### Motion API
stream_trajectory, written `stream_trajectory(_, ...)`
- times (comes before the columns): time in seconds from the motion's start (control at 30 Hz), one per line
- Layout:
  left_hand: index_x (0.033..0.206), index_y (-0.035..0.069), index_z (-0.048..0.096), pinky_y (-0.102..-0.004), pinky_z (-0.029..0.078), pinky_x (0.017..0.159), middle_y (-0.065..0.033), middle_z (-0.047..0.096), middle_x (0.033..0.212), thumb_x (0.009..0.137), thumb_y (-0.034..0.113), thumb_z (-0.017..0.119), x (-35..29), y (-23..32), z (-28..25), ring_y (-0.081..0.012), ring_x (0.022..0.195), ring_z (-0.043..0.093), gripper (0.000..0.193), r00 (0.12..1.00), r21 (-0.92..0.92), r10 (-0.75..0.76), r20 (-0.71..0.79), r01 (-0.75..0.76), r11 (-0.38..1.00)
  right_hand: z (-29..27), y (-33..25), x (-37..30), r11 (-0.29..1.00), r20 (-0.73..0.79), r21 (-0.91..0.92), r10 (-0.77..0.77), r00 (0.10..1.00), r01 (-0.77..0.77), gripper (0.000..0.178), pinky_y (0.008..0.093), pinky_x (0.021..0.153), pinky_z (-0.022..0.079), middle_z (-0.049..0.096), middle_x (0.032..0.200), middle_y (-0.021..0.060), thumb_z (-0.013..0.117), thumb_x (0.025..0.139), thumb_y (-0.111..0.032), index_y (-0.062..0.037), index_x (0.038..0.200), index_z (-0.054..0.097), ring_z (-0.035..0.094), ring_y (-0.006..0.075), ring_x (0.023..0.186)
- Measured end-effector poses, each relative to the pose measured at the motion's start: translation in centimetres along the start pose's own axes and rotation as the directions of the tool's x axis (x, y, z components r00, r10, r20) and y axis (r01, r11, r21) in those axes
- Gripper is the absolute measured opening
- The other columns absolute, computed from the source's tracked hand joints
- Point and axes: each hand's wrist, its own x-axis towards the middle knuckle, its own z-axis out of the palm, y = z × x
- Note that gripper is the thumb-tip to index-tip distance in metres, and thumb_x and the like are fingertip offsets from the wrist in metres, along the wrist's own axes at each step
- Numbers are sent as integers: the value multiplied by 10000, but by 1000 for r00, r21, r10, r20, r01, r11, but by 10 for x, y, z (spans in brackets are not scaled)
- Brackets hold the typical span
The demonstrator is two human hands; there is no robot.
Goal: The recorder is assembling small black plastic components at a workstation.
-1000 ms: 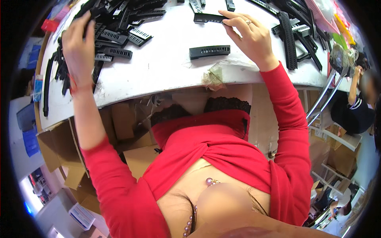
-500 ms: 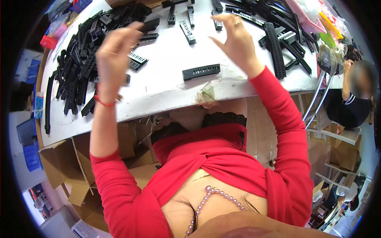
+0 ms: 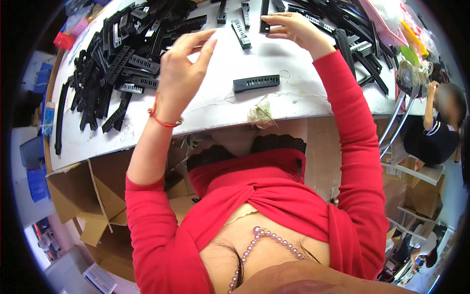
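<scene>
My left hand [image 3: 183, 73] hovers over the left-middle of the white table [image 3: 210, 98], empty, its thumb held apart from the bent fingers. At the far side my right hand [image 3: 299, 30] has its fingertips closed on the side of a narrow black plastic strip [image 3: 265, 10]; the thumb's contact is partly hidden. Between and below my hands, a slotted black plastic piece [image 3: 256, 83] lies alone near the table's front edge. Farther back are another slotted piece [image 3: 240, 34] and a similar one [image 3: 246, 14] beside it.
A large heap of black slotted pieces [image 3: 105, 68] covers the table's left; another pile [image 3: 360, 46] lies at the right by a pink basket [image 3: 384, 22]. A scrap of clear film [image 3: 262, 115] hangs at the front edge. Open cardboard boxes [image 3: 73, 193] stand below left. Another person [image 3: 431, 139] sits at right.
My left hand has moved right, away from the heap. My right hand has reached farther out and closed on the black strip. The whole view has shifted slightly.
</scene>
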Motion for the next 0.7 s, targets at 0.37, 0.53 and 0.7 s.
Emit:
stream_trajectory(0.37, 1229, 64, 692, -255, 541, 709, -102, 725, 1016, 887, 88, 727, -32, 4, 29, -141, 822, 674, 344, 991, -214, -84, 100, 104, 971, 67, -20, -82, 967, -106, -105, -241, 965, 230, 386, 307, 990, 469, 662, 1192, 51, 601, 1000, -327, -61, 1277, 642, 593, 149, 1156)
stream_trajectory(0.53, 1252, 54, 673, -346, 440, 1018, -126, 676, 1208, 969, 146, 617, -32, -1, 34, -262, 1160, 602, 302, 901, -108, 79, 427, -35, 993, 16, -4, -28, 801, -153, -565, -339, 928, 200, 394, 255, 776, 517, 714, 1001, 19, 639, 966, -376, -43, 1164, 708, 653, 103, 900)
stream_trajectory(0.7, 1264, 53, 662, -335, 431, 1037, -146, 663, 1249, 1031, 203, 537, -37, -2, 32, -233, 1216, 586, 304, 903, -147, -19, 430, 91, 985, 80, -27, -14, 533, -44, -843, -213, 976, 78, 503, 303, 677, 538, 727, 815, 138, 721, 864, -469, 20, 979, 746, 677, 140, 723)
